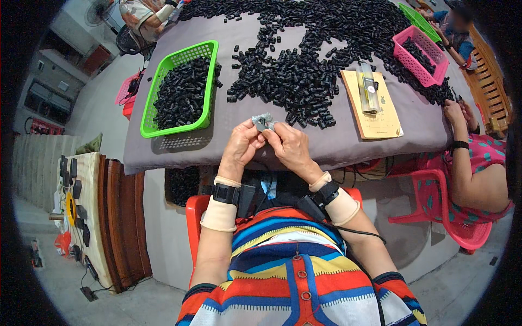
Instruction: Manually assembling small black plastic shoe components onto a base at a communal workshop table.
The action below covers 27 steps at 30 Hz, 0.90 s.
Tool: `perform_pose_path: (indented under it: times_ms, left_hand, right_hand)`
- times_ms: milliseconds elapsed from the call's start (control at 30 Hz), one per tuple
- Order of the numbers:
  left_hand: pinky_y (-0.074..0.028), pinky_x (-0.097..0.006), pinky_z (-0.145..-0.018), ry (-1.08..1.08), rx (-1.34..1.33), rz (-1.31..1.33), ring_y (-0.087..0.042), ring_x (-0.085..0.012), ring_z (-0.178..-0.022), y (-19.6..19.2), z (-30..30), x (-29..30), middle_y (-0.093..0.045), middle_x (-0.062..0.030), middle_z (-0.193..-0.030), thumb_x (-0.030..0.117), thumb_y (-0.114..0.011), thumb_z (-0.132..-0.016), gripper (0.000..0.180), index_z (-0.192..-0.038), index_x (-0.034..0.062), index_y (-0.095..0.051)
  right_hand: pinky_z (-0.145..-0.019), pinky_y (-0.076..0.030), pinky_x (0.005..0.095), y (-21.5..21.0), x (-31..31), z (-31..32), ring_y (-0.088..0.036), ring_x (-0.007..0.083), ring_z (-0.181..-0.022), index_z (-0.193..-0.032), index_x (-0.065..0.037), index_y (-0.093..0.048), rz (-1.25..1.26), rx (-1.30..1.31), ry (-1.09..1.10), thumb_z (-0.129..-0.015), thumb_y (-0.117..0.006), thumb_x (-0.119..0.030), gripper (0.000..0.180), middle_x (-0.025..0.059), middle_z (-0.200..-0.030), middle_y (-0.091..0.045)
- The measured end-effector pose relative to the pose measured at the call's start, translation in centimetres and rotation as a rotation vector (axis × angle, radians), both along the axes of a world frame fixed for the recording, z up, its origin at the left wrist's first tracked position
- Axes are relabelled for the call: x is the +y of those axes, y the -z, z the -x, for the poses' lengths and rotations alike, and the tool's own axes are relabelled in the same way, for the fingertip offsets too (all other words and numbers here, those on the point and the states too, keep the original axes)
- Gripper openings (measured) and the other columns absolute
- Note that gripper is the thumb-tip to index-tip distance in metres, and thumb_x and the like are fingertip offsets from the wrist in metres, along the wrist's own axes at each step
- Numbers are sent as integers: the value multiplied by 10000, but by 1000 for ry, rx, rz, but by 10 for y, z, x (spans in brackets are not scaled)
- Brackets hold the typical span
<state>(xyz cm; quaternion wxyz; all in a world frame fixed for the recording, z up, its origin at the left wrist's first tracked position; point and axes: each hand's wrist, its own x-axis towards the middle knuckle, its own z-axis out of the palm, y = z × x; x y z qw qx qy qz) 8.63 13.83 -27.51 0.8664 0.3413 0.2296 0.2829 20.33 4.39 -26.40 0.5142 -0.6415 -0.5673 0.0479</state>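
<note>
At the table's front edge, my two hands meet over a small silver-grey piece (263,118), with something dark at its lower side. My left hand (242,144) pinches it from the left, fingers curled. From the right, my right hand (292,148) grips it between thumb and fingers. The exact kind of the piece is too small to tell. Just beyond my hands lies a large spread of short black cylindrical parts (283,76). To the left stands a bright green perforated basket (210,103), filled with similar black parts.
A yellow notebook (383,117) lies to the right with a clear-and-black object (370,95) on it. Beyond it are a pink basket (435,76) and a green basket (421,22). Co-workers sit right and far left. A pink chair (446,212) stands right.
</note>
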Motion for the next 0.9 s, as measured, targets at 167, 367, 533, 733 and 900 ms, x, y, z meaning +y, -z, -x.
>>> perform_pose_path:
  times_ms: [167,367,533,733,900]
  left_hand:
    - [-456,-188,-538,43,-46,0,-539,-83,-624,1,3,2,-599,-47,-827,62,-507,-885,149,-1001,-3,-575]
    - [-465,-188,-555,59,-45,2,-547,-85,-637,-1,3,2,-602,-50,-838,39,-507,-876,152,-1004,-5,-576]
    - [-458,-187,-553,75,-68,5,-544,-84,-643,3,3,4,-601,-52,-847,35,-504,-874,152,-1001,-7,-576]
    - [-450,-189,-554,78,-64,2,-540,-84,-650,4,3,4,-600,-49,-849,34,-501,-873,158,-1005,-8,-575]
    - [-459,-180,-573,60,-9,-13,-516,-56,-633,0,2,2,-593,-21,-847,42,-536,-856,173,-1021,-3,-565]
  right_hand:
    - [-473,-402,397,2,0,-1,-548,313,-560,-695,-46,-512,-16,-1,-22,-821,-593,-216,227,115,-644,-540]
    - [-477,-410,394,1,0,-1,-553,311,-566,-696,-45,-513,-14,4,-24,-827,-584,-224,234,113,-647,-545]
    - [-475,-409,394,0,0,-1,-553,309,-563,-697,-45,-513,6,-12,-22,-830,-580,-237,243,111,-644,-546]
    - [-480,-407,387,0,1,-2,-550,306,-563,-713,-48,-529,19,-29,-21,-828,-582,-226,218,115,-646,-548]
    - [-467,-415,394,1,2,1,-558,302,-555,-702,-58,-519,15,-64,7,-827,-583,-250,237,103,-646,-553]
